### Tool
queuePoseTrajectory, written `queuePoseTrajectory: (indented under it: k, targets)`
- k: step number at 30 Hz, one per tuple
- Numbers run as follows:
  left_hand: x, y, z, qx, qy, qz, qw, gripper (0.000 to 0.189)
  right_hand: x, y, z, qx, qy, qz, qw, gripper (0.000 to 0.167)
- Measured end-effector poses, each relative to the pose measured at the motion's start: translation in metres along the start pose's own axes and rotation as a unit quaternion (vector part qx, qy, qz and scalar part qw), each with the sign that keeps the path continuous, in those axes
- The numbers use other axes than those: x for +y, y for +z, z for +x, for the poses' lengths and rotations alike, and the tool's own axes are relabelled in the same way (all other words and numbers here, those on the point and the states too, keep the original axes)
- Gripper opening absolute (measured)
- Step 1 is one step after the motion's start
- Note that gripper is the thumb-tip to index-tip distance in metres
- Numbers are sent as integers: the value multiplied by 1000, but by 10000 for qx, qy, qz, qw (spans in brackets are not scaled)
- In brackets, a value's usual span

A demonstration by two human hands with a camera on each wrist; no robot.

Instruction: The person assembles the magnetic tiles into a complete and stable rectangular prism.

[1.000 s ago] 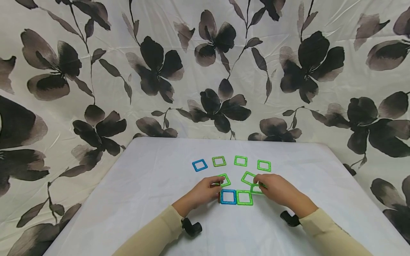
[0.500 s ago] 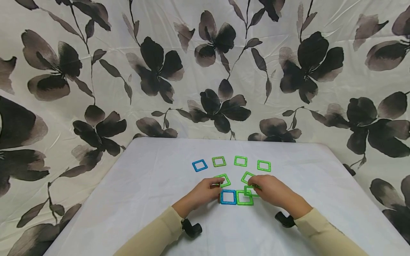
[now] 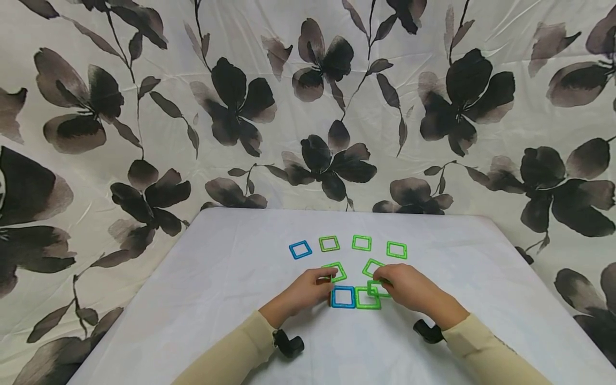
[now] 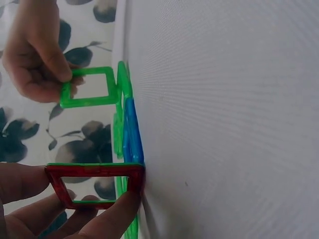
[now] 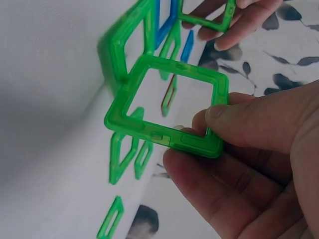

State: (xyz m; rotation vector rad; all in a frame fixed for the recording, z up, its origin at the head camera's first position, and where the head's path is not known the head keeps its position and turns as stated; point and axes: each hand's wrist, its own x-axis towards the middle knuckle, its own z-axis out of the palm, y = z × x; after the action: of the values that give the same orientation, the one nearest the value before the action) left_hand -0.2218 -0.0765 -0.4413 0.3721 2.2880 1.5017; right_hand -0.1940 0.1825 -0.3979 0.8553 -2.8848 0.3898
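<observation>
A blue magnetic square tile (image 3: 344,306) and a green square tile (image 3: 368,307) lie flat side by side on the table. My left hand (image 3: 308,289) holds a square tile (image 4: 92,169) on edge at the blue tile's left side; it looks red on one face and green on the other. Between thumb and fingers, my right hand (image 3: 409,289) pinches another open green square tile (image 5: 159,137) near its corner. It stands upright by the flat green tile's right side; whether their edges touch I cannot tell.
Behind the hands lie two tilted green tiles (image 3: 343,270). Farther back, a row holds a blue tile (image 3: 303,255) and three green ones (image 3: 362,236), one with reddish edges. White cloth covers the table (image 3: 192,299); a floral curtain (image 3: 269,176) hangs beyond it.
My right hand has moved left with its green tile, from beside the flat green tile to its right edge, then stayed there. The left hand has kept its place.
</observation>
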Motion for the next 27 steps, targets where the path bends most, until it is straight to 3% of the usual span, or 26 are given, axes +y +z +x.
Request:
queuePoseTrajectory:
  k: [12,17,27]
  targets:
    - [0,0,0,-3,-6,6,10000,43,19,-8,-12,-39,296,32,9996,16]
    - [0,0,0,-22,-24,-5,10000,43,24,-11,-18,-36,228,59,9997,17]
    - [2,1,-1,-25,-30,22,10000,44,17,-15,-21,-173,124,305,9993,17]
